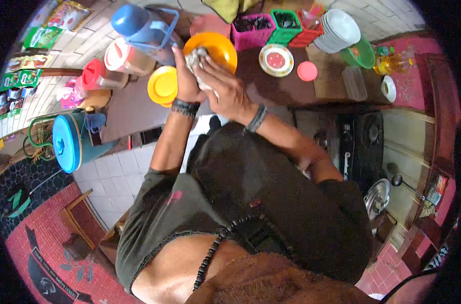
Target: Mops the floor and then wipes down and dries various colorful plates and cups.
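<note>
My left hand [187, 81] supports an orange plate [224, 51] at its near left side, thumb up along the rim and fingers mostly hidden. Bunched under the fingers of my right hand [228, 91] is a pale grey cloth [197, 60], which lies against the plate's face. The two hands are close together over the table's near edge. Just left of my left wrist, a yellow saucer [162, 85] rests on what looks like another one. A patterned white plate [276, 60] and a pink round lid [307, 71] lie to the right on the brown tabletop [268, 85].
Behind the left hand stand a blue jug [147, 32] and lidded canisters [120, 57]. Coloured baskets [253, 28], stacked white bowls [338, 30] and an oil bottle [393, 64] line the back right. A blue drink cooler [69, 142] is at left, a gas stove [361, 144] at right.
</note>
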### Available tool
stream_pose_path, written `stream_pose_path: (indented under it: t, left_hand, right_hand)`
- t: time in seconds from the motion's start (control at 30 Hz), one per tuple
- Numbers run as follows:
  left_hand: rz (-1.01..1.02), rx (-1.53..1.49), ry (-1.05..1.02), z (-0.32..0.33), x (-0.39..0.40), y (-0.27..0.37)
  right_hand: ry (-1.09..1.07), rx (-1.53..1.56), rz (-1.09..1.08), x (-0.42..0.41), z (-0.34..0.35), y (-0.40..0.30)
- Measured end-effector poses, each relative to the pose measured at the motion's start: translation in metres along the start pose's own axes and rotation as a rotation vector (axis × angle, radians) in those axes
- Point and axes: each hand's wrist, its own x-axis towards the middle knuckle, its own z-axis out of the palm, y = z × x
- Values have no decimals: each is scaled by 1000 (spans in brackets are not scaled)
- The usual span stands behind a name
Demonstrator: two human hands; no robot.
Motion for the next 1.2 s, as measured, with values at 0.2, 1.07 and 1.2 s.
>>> stream_pose_path:
  t: [0.2,1.07,1.2]
  left_hand:
    - [-18,177,191,29,-22,-5]
    - [-103,807,347,-91,-1,-47]
    - [-240,693,441,-91,11,-80]
  right_hand:
    - [224,-53,215,24,-30,68]
    - [19,434,894,-81,-52,68]
    - [-50,205,974,-162,-83,70]
